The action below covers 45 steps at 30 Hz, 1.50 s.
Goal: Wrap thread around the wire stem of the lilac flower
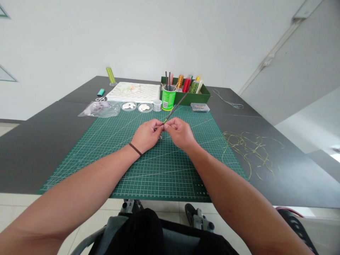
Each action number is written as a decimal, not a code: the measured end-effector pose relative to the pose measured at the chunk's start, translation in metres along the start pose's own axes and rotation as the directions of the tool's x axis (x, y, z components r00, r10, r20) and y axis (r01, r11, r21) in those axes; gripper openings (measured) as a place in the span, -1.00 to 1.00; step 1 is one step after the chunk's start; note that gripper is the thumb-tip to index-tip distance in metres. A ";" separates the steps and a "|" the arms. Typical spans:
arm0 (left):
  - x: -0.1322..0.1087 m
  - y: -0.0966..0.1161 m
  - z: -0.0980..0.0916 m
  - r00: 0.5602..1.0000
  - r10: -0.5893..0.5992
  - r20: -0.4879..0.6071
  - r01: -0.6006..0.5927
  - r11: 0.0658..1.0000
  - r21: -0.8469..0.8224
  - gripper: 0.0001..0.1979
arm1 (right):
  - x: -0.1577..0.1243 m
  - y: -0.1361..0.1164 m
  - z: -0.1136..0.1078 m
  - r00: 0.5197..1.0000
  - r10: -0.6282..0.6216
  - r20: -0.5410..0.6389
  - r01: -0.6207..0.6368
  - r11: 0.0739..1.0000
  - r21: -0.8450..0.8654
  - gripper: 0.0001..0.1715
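Over the green cutting mat (159, 170), my two hands meet in close pinches. A thin dark stick (177, 106) slants up and away to the right from between the fingertips. Low on it, by the fingers, is a short yellow-green band (165, 120), perhaps thread. My left hand (147, 135), with a dark band at the wrist, is closed around the stick's lower end; something small and pale shows beneath its fingers, too small to name. My right hand (181, 133) pinches at the same spot, thumb and finger pressed together. Its fingertips partly hide what they hold.
Behind stand a green can (168, 99) with dark sticks, a green box (190, 100) of thread spools, and a white foam board (132, 91). Dishes of white pieces (145, 107), a plastic bag (99, 109) and scissors (101, 99) sit left. Loose yellow-green thread (247, 148) lies right.
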<state>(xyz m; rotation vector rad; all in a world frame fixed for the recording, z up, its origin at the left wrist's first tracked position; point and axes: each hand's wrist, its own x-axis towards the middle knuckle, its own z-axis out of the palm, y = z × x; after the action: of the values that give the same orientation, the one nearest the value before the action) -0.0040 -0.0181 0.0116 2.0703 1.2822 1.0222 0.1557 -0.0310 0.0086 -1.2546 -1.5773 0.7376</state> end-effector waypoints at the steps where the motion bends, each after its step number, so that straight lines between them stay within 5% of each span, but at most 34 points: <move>1: 0.000 0.000 0.000 1.000 -0.003 0.005 0.003 1.000 -0.005 -0.88 | 0.000 0.001 0.000 1.000 -0.002 0.000 0.002 1.000 0.006 -0.84; 45: 0.003 -0.005 0.008 0.979 -0.090 0.180 0.177 0.814 -0.553 -0.89 | 0.006 0.004 0.001 0.987 0.148 0.066 -0.162 0.922 0.351 -0.83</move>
<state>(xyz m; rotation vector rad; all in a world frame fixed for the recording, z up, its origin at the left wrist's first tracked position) 0.0007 -0.0137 0.0046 1.5384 0.8880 1.0133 0.1562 -0.0241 0.0069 -1.1067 -1.3085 1.1008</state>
